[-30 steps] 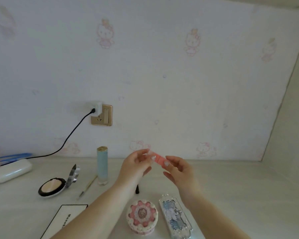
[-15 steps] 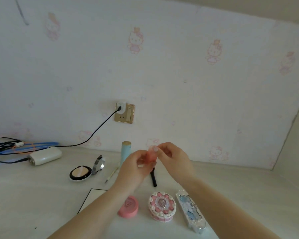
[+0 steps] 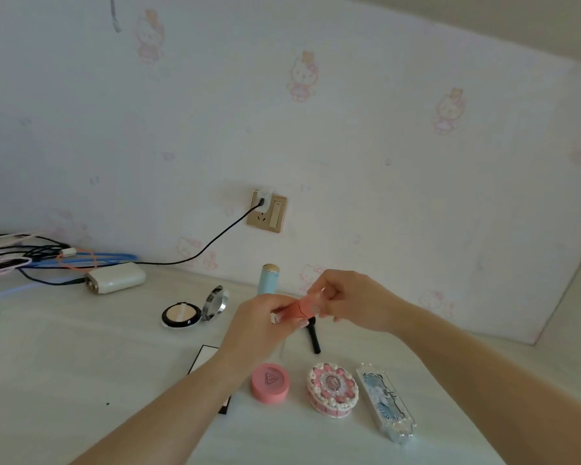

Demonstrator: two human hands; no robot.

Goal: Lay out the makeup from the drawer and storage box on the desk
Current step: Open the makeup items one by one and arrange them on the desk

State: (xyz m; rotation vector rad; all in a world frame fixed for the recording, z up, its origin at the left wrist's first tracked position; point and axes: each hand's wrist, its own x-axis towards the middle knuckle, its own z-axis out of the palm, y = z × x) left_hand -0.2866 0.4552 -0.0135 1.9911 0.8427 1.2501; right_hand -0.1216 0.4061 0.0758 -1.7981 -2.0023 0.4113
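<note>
Head view. Both hands are raised above the desk (image 3: pixel 81 347), closed together on one small pink tube (image 3: pixel 297 308), probably a lipstick or lip tint. The left hand (image 3: pixel 262 325) wraps the lower left end, where a pale cap or base shows beyond the fingers. The right hand (image 3: pixel 349 302) pinches the upper right end between thumb and fingertips. Neither hand holds anything else.

The tube's long axis runs from lower left to upper right, tilted slightly, between the two hands. It hangs clear of the desk, above the black stick (image 3: pixel 313 338) lying behind the front row.

Already laid out: an open powder compact (image 3: pixel 182 316) to the left, an upright pale blue tube (image 3: pixel 268 278) behind the hands, a round pink pot (image 3: pixel 270 382), a cake-shaped case (image 3: pixel 332 389) and a long blue-patterned case (image 3: pixel 384 402) in a row near the front edge. A dark-edged flat box (image 3: pixel 203 359) lies partly under the left forearm.

Judgement: the tube is shared equally, so either hand could set it down. Bare desk lies to the left of the pink pot and to the right of the blue-patterned case. Whether the hands are uncapping the tube cannot be told.
</note>
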